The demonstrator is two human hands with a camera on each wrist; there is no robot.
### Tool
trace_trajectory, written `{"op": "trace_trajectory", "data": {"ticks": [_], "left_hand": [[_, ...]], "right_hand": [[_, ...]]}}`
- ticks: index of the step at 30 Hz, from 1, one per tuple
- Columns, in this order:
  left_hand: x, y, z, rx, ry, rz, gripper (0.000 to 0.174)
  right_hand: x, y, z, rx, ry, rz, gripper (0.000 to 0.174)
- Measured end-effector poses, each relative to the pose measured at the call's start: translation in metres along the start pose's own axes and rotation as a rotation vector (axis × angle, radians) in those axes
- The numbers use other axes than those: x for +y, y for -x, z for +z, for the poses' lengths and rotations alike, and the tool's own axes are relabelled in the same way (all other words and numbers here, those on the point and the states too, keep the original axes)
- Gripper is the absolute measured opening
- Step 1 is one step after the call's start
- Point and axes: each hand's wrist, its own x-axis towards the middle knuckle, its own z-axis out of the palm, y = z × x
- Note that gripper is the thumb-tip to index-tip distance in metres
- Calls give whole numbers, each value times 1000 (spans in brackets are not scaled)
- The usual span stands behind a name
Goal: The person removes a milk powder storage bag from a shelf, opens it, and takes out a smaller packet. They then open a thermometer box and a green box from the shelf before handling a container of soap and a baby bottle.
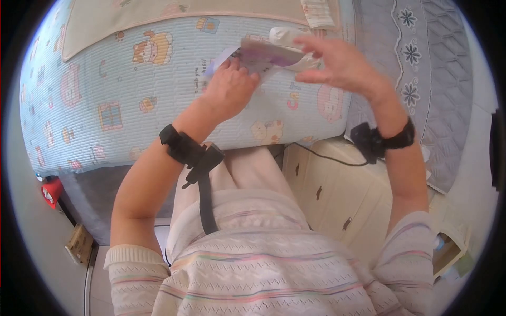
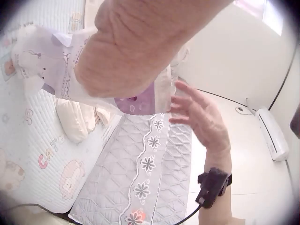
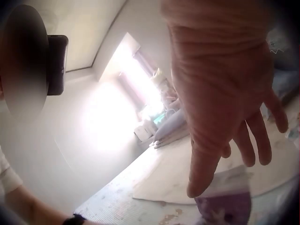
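A soft white-and-purple plastic package [image 1: 276, 54] with printing is held up over the bed. My left hand [image 1: 232, 87] grips it near its left end, the fingers curled onto it. In the left wrist view the package [image 2: 51, 63] spreads to both sides of that hand, which hides its middle. My right hand [image 1: 340, 66] is raised beside the package's right end, fingers spread and apart, holding nothing. In the right wrist view, the purple part of the package [image 3: 227, 206] shows below the right hand [image 3: 225, 98]. Cream folded cloth-like bundles [image 2: 75, 119] lie on the bed behind the package.
A light-blue quilted cover [image 1: 174, 100] with cartoon prints lies under the hands, with a beige mat [image 1: 105, 26] at its far side. To the right are a grey quilted cover with flowers [image 1: 408, 52] and a cream drawer cabinet [image 1: 327, 195]. A black cable [image 1: 327, 158] runs from the right wrist camera.
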Motion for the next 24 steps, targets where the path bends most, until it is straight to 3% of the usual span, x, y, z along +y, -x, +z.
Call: {"op": "trace_trajectory", "data": {"ticks": [3,6,13,18,22,24], "left_hand": [[0,0,1,15,-15,15,21],[-1,0,2,15,-21,37,22],[5,2,-5,28,-36,2,23],[4,7,-7,118,-6,-7,22],[1,8,1,209,25,54,19],[-1,9,5,232,34,71,19]], "right_hand": [[-9,1,23,-18,-27,105,31],[-14,-10,37,11,108,47,19],[-16,-23,31,84,131,11,15],[-5,-23,42,23,-259,82,14],[-9,-40,52,9,-62,-53,15],[-10,-52,67,-118,14,-61,15]]}}
